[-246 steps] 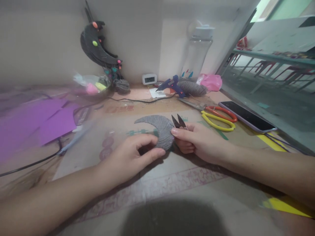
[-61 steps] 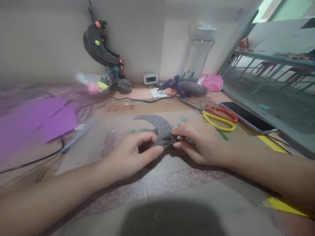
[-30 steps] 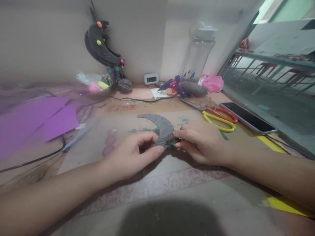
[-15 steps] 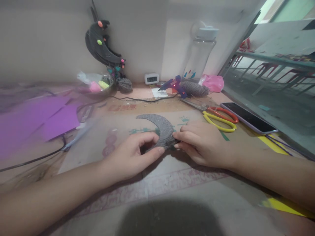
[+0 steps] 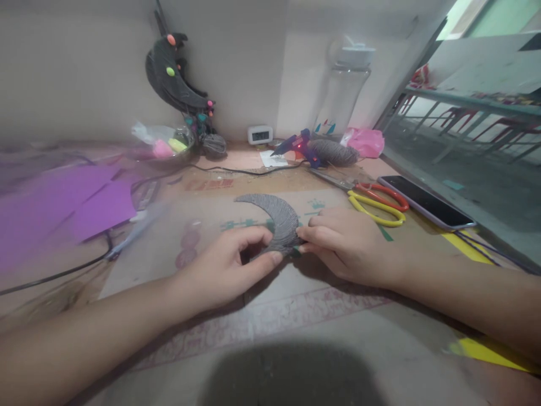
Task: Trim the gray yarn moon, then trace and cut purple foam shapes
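A crescent moon shape (image 5: 284,217) wrapped in grey yarn is held low over the work surface, its pointed tip facing left. My left hand (image 5: 230,259) grips its lower end between thumb and fingers. At the crescent's right edge, my right hand (image 5: 349,245) is closed, thumb and forefinger pinching the yarn-covered rim. Whether a loose yarn end is inside those fingertips cannot be made out. The crescent's lower tip is partly hidden by the left thumb.
Scissors (image 5: 376,204) and a phone (image 5: 426,202) lie to the right. Behind are a glue gun (image 5: 296,145), grey yarn (image 5: 333,152), a clear bottle (image 5: 341,98) and a small digital clock (image 5: 260,135). Purple sheets (image 5: 101,203) lie left; a decorated dark crescent (image 5: 171,79) hangs at the wall.
The crescent has tilted slightly, with its lower edge turned a little. My right fingertips have shifted slightly at its rim; my left hand stays nearly still.
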The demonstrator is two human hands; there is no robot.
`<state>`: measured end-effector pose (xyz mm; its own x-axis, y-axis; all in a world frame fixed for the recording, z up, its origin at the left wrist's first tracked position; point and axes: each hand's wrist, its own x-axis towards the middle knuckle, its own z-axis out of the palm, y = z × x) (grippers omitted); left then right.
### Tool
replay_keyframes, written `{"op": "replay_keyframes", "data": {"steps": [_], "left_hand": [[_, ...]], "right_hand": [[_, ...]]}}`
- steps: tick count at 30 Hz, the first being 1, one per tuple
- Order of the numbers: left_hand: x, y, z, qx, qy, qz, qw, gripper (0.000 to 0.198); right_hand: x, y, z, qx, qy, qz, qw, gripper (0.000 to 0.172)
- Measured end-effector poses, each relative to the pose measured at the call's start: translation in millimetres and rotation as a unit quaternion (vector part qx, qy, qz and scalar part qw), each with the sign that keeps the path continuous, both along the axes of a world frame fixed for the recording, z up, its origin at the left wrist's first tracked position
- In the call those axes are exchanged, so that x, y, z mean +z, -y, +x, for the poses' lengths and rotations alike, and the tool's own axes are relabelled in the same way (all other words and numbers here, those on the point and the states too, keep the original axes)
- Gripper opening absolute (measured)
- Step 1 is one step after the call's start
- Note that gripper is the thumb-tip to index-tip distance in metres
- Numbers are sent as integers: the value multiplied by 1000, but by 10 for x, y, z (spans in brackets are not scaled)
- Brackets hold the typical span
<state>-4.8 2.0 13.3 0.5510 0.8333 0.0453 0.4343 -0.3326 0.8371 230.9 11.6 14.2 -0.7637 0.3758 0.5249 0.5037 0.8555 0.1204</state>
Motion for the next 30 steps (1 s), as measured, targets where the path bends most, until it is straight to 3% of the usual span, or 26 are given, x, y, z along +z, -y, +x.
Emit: {"op": "replay_keyframes", "data": {"steps": [8, 17, 30], "left_hand": [[-53, -3, -20, -9, 31, -26, 999, 25], [-36, -7, -16, -2, -17, 12, 1000, 26], [-59, -6, -23, -1, -7, 19, 1000, 25]], "right_hand": [[-46, -2, 17, 12, -34, -24, 999, 20], [-17, 7, -11, -3, -8, -35, 999, 25], [8, 19, -22, -15, 6, -10, 1000, 28]]}}
